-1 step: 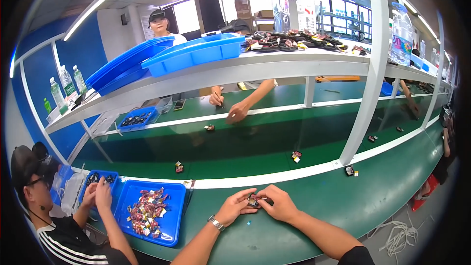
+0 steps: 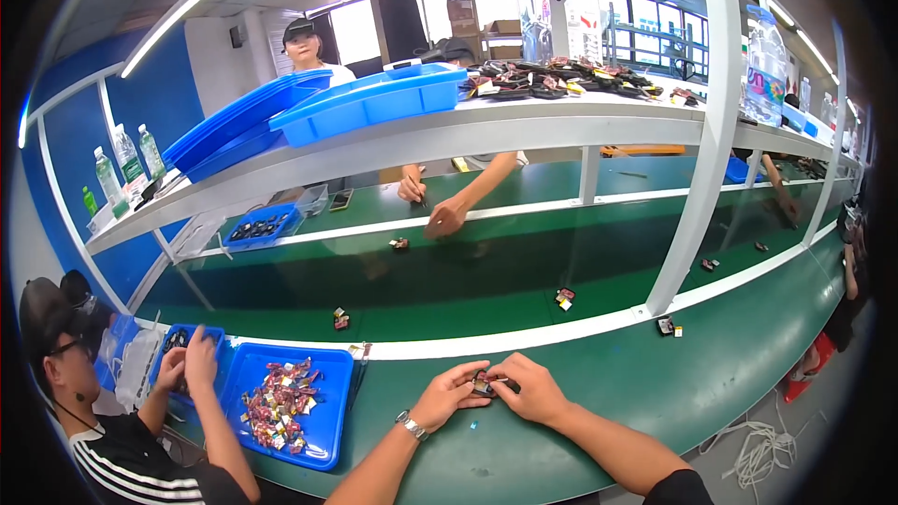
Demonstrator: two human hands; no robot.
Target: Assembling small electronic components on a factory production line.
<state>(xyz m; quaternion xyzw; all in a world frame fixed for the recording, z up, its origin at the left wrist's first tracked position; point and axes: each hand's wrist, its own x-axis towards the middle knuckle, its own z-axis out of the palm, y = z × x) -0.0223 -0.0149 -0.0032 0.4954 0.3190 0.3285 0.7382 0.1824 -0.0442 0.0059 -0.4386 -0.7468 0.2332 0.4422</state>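
My left hand [image 2: 456,393], with a metal watch on its wrist, pinches a small black part with reddish and pale bits [image 2: 483,382] just above the green bench. From the other side my right hand [image 2: 526,385] closes its thumb and fingers on the same piece; fine detail between the fingertips is too small to make out. A tiny light-blue scrap [image 2: 474,425] lies on the bench below my hands. Left of them stands a blue tray [image 2: 339,411] holding a heap of small red, white and yellow pieces [image 2: 281,407].
A co-worker [image 2: 122,421] sits at the left, hands over a smaller blue tray [image 2: 217,355]. Beyond a white rail, small parts [image 2: 564,298] lie on the green belt. Another part [image 2: 668,326] sits by an upright post [image 2: 697,159]. The shelf [image 2: 524,122] overhead carries trays, bottles and black parts.
My hands stay in nearly the same place around the small part. The left co-worker's raised hand shifts slightly, and the hand across the belt moves a little left.
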